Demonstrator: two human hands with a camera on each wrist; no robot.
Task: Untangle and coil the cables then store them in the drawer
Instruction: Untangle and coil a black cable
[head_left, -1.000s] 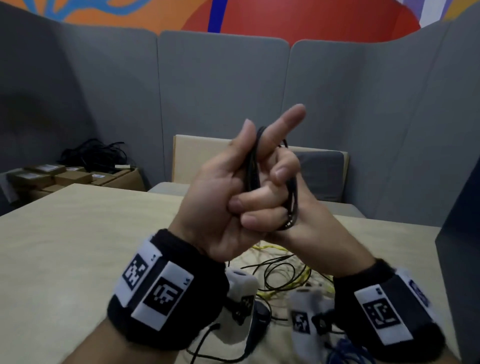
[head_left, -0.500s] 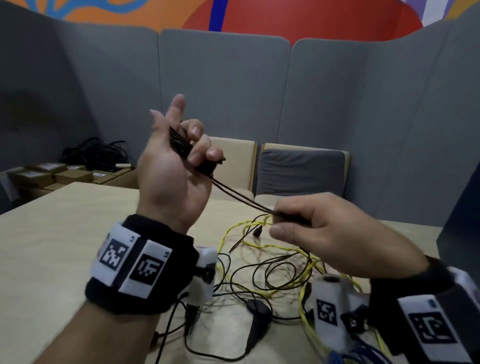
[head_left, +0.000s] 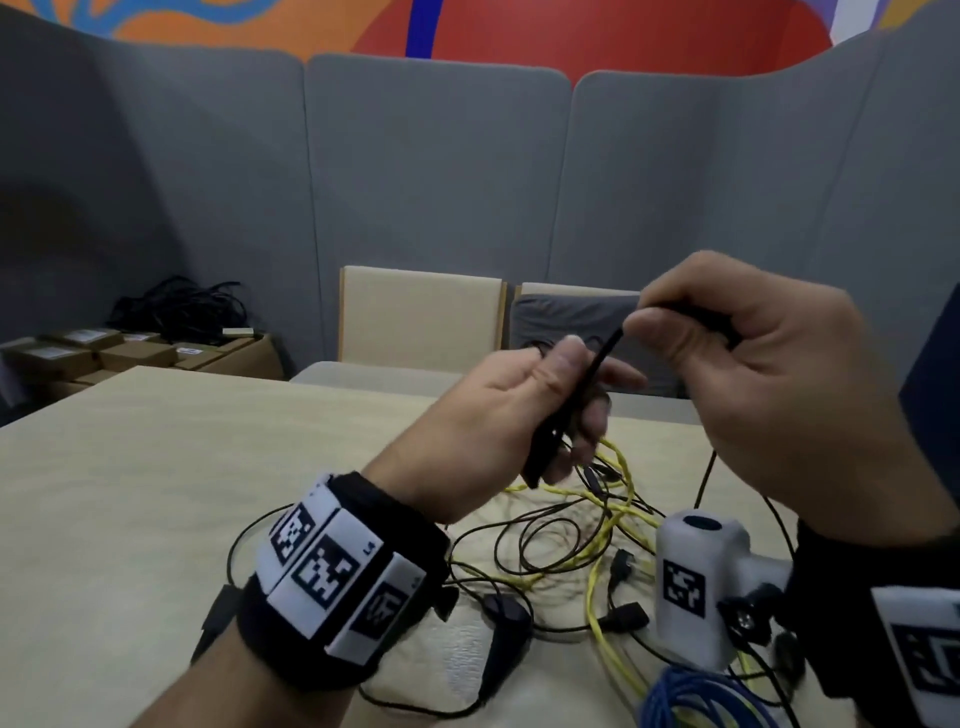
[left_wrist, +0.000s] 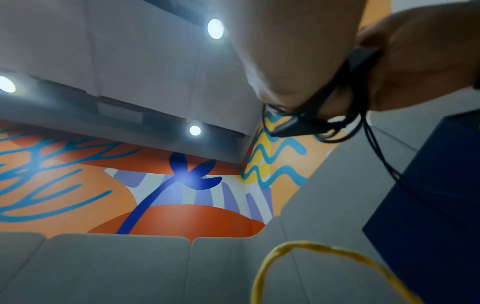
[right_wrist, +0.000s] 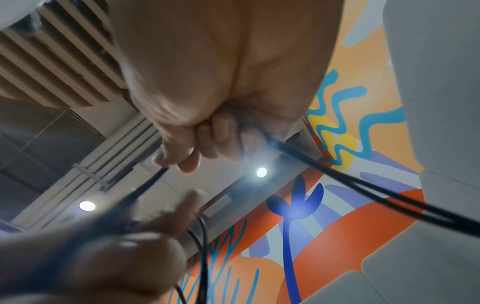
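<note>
Above the table, my left hand (head_left: 561, 395) holds a small coil of thin black cable (head_left: 558, 421), its loops hanging under the palm in the left wrist view (left_wrist: 335, 115). My right hand (head_left: 691, 332) pinches the same black cable (right_wrist: 363, 185) a short way off, up and to the right. The strand runs taut between both hands, and its free end drops to the table. A tangle of black cables (head_left: 545, 540), a yellow cable (head_left: 613, 535) and a blue cable (head_left: 691, 696) lies on the table below. No drawer is in view.
The pale wooden table (head_left: 156, 493) stretches to the left. Two chairs (head_left: 421, 317) stand behind it against grey partition panels. Cardboard boxes (head_left: 130, 353) with a heap of black cables on top sit at the far left. A dark blue panel (head_left: 935, 395) rises at the right edge.
My left hand has dropped and moved right with the coil. My right hand has risen from near the table to just right of the left hand, drawing the black strand up.
</note>
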